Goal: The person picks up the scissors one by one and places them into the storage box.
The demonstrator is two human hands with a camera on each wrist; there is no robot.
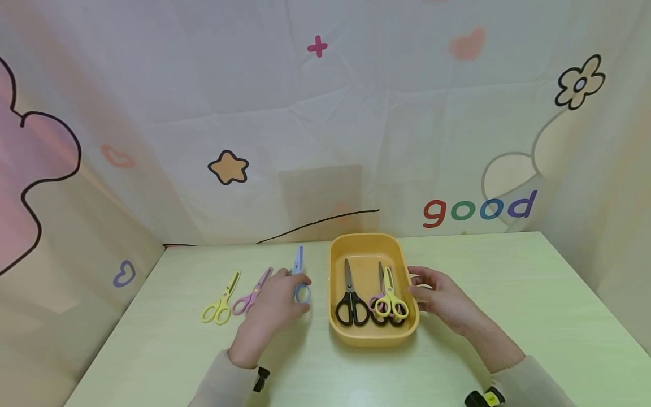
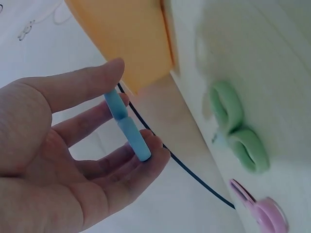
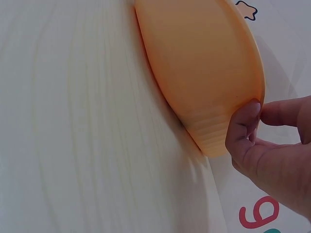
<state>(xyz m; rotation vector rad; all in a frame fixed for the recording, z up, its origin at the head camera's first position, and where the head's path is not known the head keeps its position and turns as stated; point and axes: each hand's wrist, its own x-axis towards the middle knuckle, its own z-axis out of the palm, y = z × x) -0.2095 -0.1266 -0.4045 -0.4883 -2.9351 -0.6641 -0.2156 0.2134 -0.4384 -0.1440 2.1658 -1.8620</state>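
My left hand (image 1: 277,299) pinches the handles of a pair of light blue scissors (image 1: 298,259) between thumb and fingers. The blades point to the back; in the left wrist view the blue handles (image 2: 134,139) show clear of the table. My right hand (image 1: 445,295) grips the right rim of a yellow plastic tray (image 1: 367,341), thumb and fingers at its edge. Inside the tray lie black-handled scissors (image 1: 352,311) on the left. On the right, yellow scissors (image 1: 389,291) overlap pink scissors and another black-handled pair.
Left of my left hand lie pink scissors (image 1: 252,295) and yellow scissors (image 1: 222,304) on the pale green table (image 1: 508,294). Green scissors (image 2: 249,148) show in the left wrist view, hidden by the hand from above. A printed curtain (image 1: 330,130) hangs behind the table.
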